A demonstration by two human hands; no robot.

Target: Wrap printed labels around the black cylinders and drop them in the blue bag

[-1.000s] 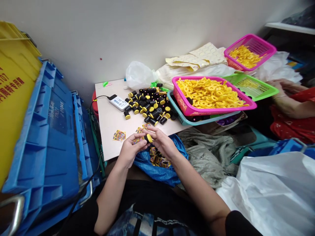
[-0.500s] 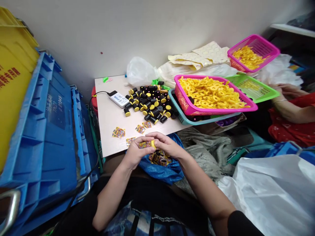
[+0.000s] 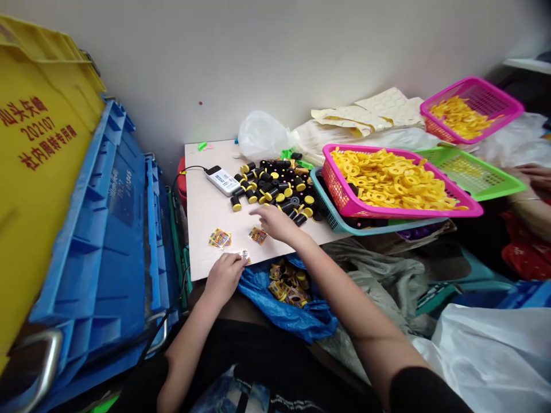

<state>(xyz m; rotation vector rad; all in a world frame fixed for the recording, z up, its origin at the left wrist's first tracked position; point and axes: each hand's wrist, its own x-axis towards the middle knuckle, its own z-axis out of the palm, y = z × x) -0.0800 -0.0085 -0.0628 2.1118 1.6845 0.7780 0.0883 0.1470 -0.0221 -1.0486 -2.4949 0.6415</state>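
Observation:
My left hand (image 3: 224, 272) rests at the near edge of the pale board (image 3: 206, 218), its fingertips pinching a small colourful sticker (image 3: 244, 254). My right hand (image 3: 278, 222) stretches forward over the board with fingers extended, close to a pile of black cylinders with yellow caps (image 3: 278, 189). More colourful stickers (image 3: 220, 238) lie loose on the board, one (image 3: 257, 234) just under my right hand. A blue bag (image 3: 293, 304) below the board's edge holds several sticker-wrapped cylinders (image 3: 287, 285).
A pink basket of yellow rings (image 3: 391, 183) sits on a teal basket at the right, with a green basket (image 3: 471, 172) and another pink one (image 3: 469, 109) behind. Blue and yellow crates (image 3: 94, 229) stand at the left. Another person's arm (image 3: 529, 189) shows far right. A white bag (image 3: 495, 355) lies at lower right.
My hands have parted: the cylinder they held together is gone from them. The right hand moved forward toward the pile; the left dropped to the board's edge onto a sticker.

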